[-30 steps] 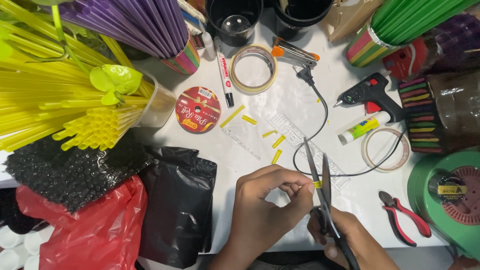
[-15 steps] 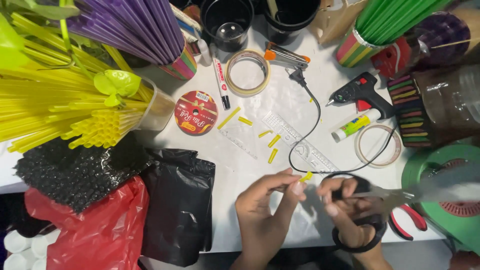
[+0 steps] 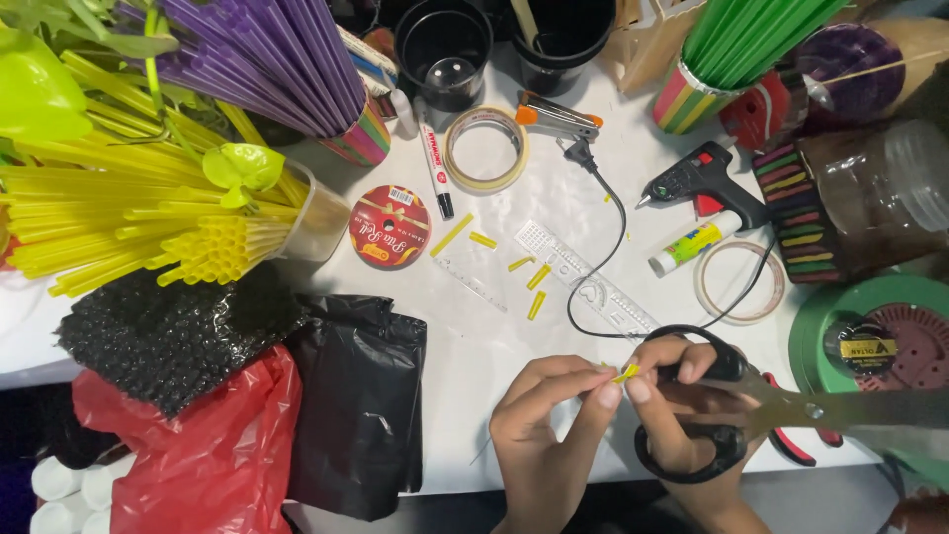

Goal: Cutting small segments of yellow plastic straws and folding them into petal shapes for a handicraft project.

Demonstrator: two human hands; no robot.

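Near the bench's (image 3: pixel 474 356) front edge, both hands pinched a small yellow straw piece (image 3: pixel 624 374). The left hand (image 3: pixel 549 420) had its fingers clamped on it. The right hand (image 3: pixel 682 405) also held black scissors (image 3: pixel 732 415).

Both hands pinch a small yellow straw piece (image 3: pixel 624 373) between fingertips; scissors (image 3: pixel 736 410) hang from the right hand (image 3: pixel 682 415), just right of the grip, left hand (image 3: pixel 549 415) opposite.

The scissors (image 3: pixel 751 410) have glossy black plastic handles and blades that look like dull metal, though they are blurred. The yellow straw piece (image 3: pixel 625 373) is smooth plastic. Glossy crinkled film makes the black bag (image 3: pixel 361 396) and red bag (image 3: pixel 208 455). The ruler (image 3: pixel 583 277) is clear plastic on the matt white desk (image 3: pixel 474 336).
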